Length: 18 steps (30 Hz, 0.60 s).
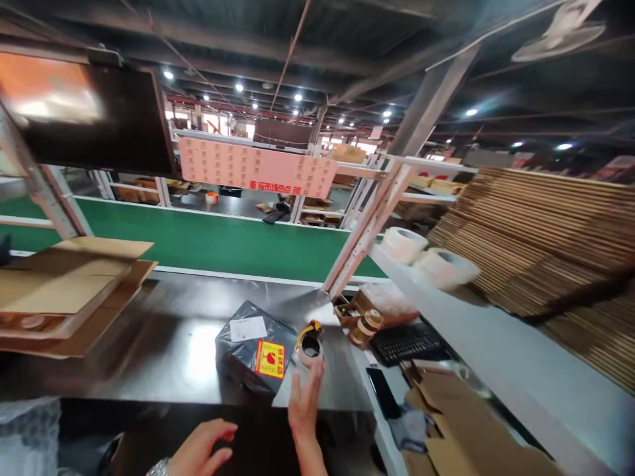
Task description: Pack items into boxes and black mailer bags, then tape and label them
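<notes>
In the head view, your left hand [201, 451] is low in front of the bench, released: fingers half curled, thumb apart, nothing held, a metal watch band [159, 468] at its wrist. Your right hand [304, 402] is released too, fingers extended and spread, tips right at the roll of the tape dispenser [304, 361]; can't tell if they touch it. Dispenser has a yellow end and stands on the metal table [178, 311] just past those fingertips. Black package [251, 347] lies on the same table, ahead of your left hand and left of your right fingers, close beside the dispenser. White label [248, 328] and red-and-yellow sticker [276, 350] with a glass symbol on its top. Far left of your left hand: flat cardboard [74, 277] on the table, bubble wrap [30, 430] lower down. Right of your right hand: brown tape roll [366, 328], keyboard [409, 340], phone [383, 391] and grey cloth [411, 423]. Higher up on that side, white rolls [397, 251] sit on a shelf [496, 350], with stacked cardboard sheets [536, 231] past them. Beyond both hands and the table runs a green belt [223, 244].
</notes>
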Each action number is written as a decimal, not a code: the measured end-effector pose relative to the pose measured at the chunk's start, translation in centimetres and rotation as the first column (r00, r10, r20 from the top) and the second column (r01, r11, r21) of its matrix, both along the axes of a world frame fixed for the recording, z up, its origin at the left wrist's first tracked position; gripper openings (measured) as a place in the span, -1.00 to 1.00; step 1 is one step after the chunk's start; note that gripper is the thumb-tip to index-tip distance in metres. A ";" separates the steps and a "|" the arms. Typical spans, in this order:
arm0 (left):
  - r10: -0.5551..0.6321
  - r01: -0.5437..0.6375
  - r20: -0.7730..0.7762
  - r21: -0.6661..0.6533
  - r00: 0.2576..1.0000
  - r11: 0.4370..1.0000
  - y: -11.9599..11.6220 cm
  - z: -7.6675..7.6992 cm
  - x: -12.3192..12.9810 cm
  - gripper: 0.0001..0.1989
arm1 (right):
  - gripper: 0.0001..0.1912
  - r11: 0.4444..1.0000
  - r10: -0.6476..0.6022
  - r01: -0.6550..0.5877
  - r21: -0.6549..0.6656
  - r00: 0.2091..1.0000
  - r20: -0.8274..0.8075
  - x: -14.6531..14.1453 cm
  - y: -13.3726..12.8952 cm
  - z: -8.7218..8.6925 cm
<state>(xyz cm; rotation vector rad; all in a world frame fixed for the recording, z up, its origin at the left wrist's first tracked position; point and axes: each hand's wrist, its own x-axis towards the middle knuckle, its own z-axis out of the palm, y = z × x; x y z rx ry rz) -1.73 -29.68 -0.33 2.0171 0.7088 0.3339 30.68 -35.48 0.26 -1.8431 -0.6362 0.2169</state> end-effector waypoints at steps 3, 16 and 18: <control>0.021 -0.020 0.016 -0.029 1.000 0.999 2.3 -0.4 -1.4 -0.46 | -0.05 0.970 0.239 -0.218 -0.103 0.926 0.293 -4.0 7.8 1.5; 0.285 -0.270 0.044 -0.209 0.958 0.940 10.9 -1.9 -7.2 -0.45 | 0.28 0.980 0.024 -0.022 -0.199 1.000 0.010 -2.6 6.0 -2.7; 0.335 -0.308 0.052 -0.278 0.941 0.910 11.9 -2.0 -6.3 -0.34 | 0.38 0.980 -0.124 0.084 -0.182 0.968 -0.219 -2.6 5.0 -3.8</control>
